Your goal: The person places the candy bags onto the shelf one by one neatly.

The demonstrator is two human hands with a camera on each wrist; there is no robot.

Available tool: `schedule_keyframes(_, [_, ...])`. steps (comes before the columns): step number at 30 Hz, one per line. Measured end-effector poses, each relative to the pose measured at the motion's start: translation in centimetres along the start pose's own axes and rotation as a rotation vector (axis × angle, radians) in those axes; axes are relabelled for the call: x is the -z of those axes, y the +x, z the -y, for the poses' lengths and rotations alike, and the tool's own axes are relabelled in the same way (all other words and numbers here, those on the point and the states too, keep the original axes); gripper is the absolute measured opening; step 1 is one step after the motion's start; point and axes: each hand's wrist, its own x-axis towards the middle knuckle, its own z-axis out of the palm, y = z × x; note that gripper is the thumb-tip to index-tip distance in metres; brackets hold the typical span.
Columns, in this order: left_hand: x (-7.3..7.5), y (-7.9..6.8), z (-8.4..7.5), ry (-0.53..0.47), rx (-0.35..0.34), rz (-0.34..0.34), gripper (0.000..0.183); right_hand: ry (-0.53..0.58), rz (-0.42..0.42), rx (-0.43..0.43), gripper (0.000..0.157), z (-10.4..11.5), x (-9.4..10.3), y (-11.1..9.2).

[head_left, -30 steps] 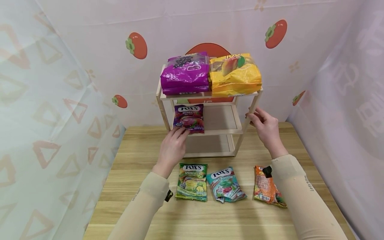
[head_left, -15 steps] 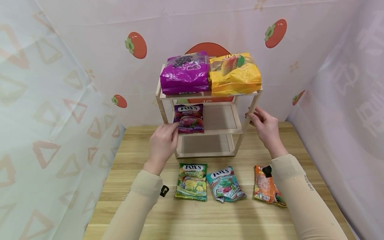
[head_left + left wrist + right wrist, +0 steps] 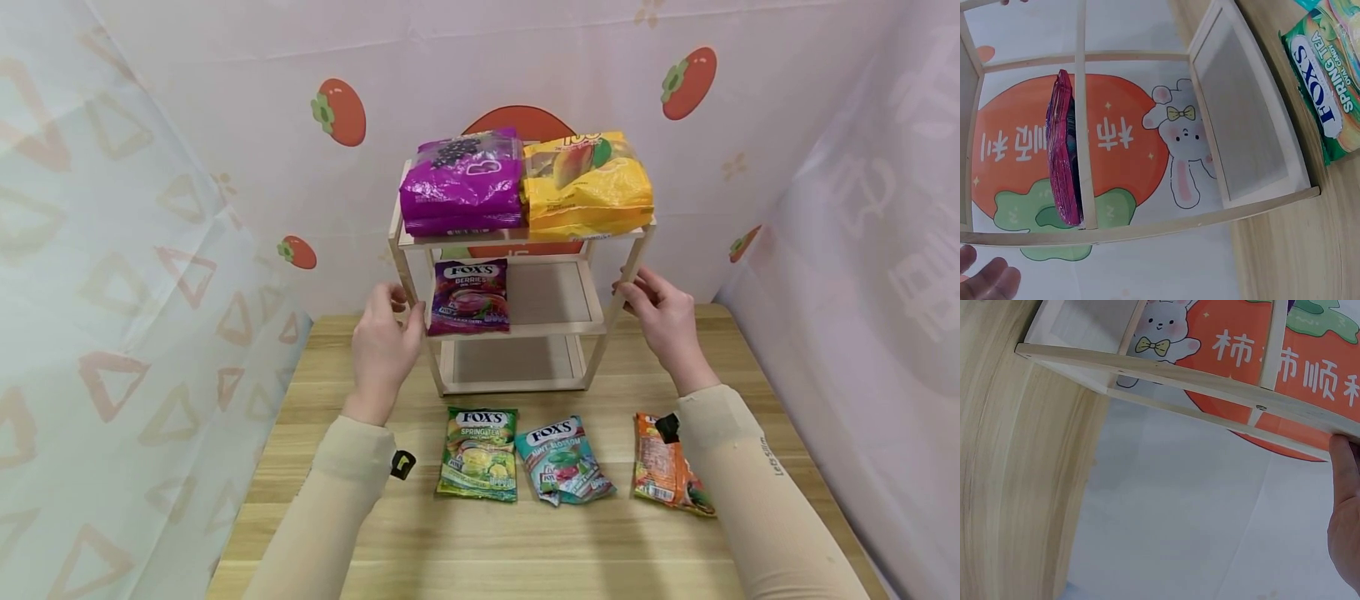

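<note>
A light wooden three-tier shelf [image 3: 555, 293] stands on the table. On its middle tier, at the left, lies a purple Fox's Berries candy bag [image 3: 471, 298]; the left wrist view shows this candy bag [image 3: 1063, 153] edge-on. My left hand [image 3: 384, 350] is beside the shelf's left front post, its fingers loosely bent and holding nothing. Whether it touches the post is unclear. My right hand [image 3: 663, 325] holds the right front post between thumb and fingers; the right wrist view shows my hand [image 3: 1347, 519] against that wood.
A purple grape bag [image 3: 463, 187] and a yellow mango bag [image 3: 588, 192] sit on the top tier. In front of the shelf lie a green Spring Tea bag [image 3: 480, 454], a teal Mint Blossom bag [image 3: 566, 462] and an orange bag [image 3: 663, 467]. Printed cloth walls surround the table [image 3: 525, 550].
My left hand has drawn away from the Berries bag and moved left, to beside the left post. The bag's left edge sits slightly further left. My right hand stays at the post.
</note>
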Motion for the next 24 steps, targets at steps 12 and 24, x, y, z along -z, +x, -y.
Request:
schedule_keyframes(12, [-0.2,1.5,0.4,-0.127,0.134,0.141,0.036,0.005,0.018,-0.04,0.044,0.3,0.3,0.0])
schedule_keyframes(24, [0.2,2.2,1.1,-0.224,0.184,0.218,0.029,-0.044,0.119,-0.145,0.055,0.4,1.4,-0.6])
